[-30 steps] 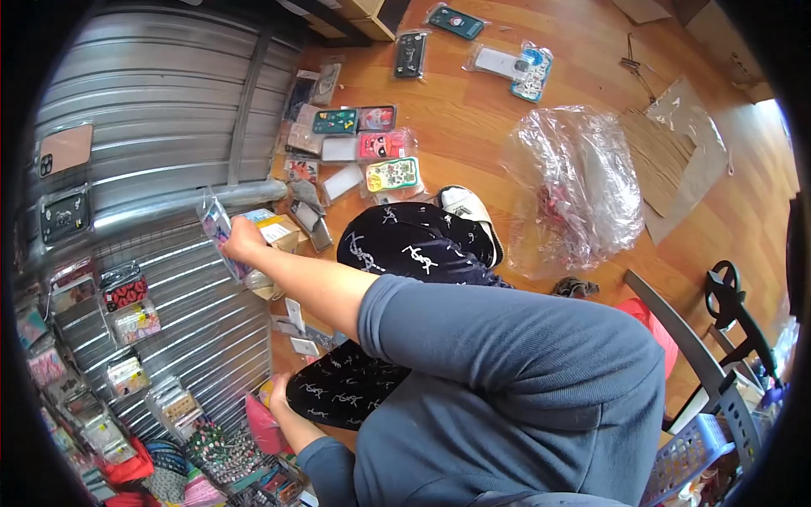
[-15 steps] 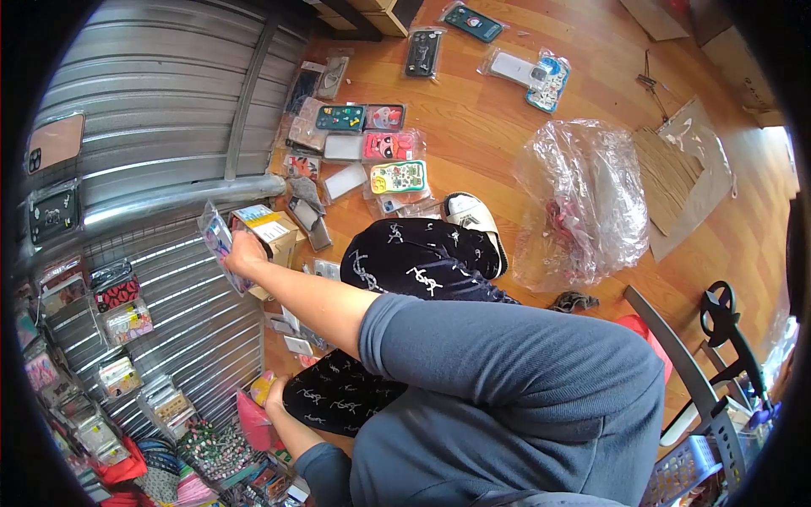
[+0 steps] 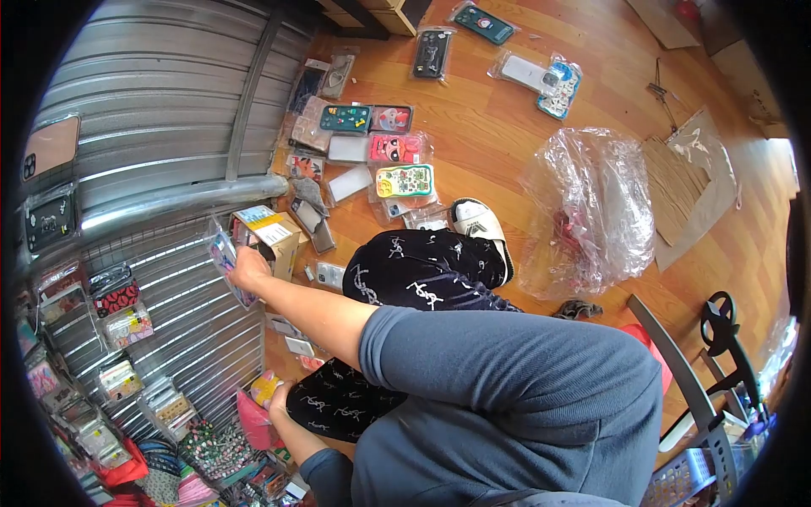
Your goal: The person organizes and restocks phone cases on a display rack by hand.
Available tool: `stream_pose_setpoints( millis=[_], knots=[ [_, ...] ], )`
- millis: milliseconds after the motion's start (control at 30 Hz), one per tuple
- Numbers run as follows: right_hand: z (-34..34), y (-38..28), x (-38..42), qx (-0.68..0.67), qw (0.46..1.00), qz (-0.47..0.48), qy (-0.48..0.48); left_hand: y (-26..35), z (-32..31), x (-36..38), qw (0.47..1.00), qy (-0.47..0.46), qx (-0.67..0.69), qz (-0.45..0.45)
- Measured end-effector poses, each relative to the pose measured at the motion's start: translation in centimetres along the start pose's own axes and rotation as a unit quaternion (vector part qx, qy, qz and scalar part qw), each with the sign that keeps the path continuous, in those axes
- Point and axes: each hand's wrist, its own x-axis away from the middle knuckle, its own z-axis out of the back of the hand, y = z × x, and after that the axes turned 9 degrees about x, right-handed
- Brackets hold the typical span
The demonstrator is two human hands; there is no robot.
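My right hand (image 3: 250, 270) is closed on a phone case in clear packaging (image 3: 221, 247), held upright before the metal shutter. Beside that hand stands an open cardboard box (image 3: 287, 237) with a blue and yellow packet on top. My left hand (image 3: 277, 399), lower down, is partly hidden behind my knee. Its fingers seem closed round a pink and yellow item (image 3: 256, 414), whose kind I cannot make out. Several packaged phone cases (image 3: 401, 180) lie on the floor beyond my leg.
On the metal shutter (image 3: 169, 101) and its wire rack hang several packaged cases (image 3: 127, 325). A crumpled clear plastic bag (image 3: 591, 211) lies on the wooden floor, near flattened cardboard (image 3: 676, 177). A chair frame (image 3: 676, 363) and blue basket (image 3: 684, 477) are at lower right.
My right hand, with the packaged phone case, has come slightly down and towards me beside the box. The whole view has shifted a little. My left hand stays about where it was.
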Motion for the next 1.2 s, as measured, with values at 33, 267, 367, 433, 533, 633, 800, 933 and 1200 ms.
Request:
stream_pose_setpoints(
  millis=[33, 267, 367, 433, 533, 633, 800, 933, 1200],
  knots=[
    [-0.2, 0.1, 0.0, 0.0, 1.0, -0.001, -0.001, -0.1, 0.2, -0.4, 1.0, 0.0, 0.0, 0.001],
    [-0.6, 0.1, 0.1, 0.0, 1.0, -0.013, -0.014, -0.2, 0.6, -1.7, 1.0, 0.003, 0.006, 0.013],
    [-0.7, 0.1, 0.4, 0.002, 1.0, -0.02, -0.018, -0.2, 0.6, -1.7, 1.0, 0.008, 0.007, 0.023],
    [-0.9, 0.1, 0.5, 0.006, 0.999, -0.025, -0.019, 0.0, 0.2, -1.0, 1.0, 0.009, -0.023, -0.01],
    [-1.2, 0.4, 0.6, 0.006, 0.999, -0.013, -0.029, 0.0, 0.9, -1.9, 0.99, 0.012, -0.099, -0.1],
    [-1.6, 0.6, 0.7, 0.011, 1.0, -0.003, -0.025, -1.3, 5.0, -9.0, 0.952, -0.04, -0.198, -0.229],
    [-1.8, 0.9, 0.4, 0.028, 0.998, 0.032, -0.054, 1.5, 0.5, -2.8, 0.932, -0.055, 0.078, -0.348],
    [-3.3, 1.4, 0.4, 0.02, 0.994, 0.094, -0.058, 5.3, -3.3, 1.5, 0.856, -0.185, 0.176, -0.449],
    [-4.9, 3.2, -1.9, -0.131, 0.952, 0.172, -0.218, 10.5, -6.4, 1.9, 0.777, -0.24, 0.404, -0.42]
  ],
)
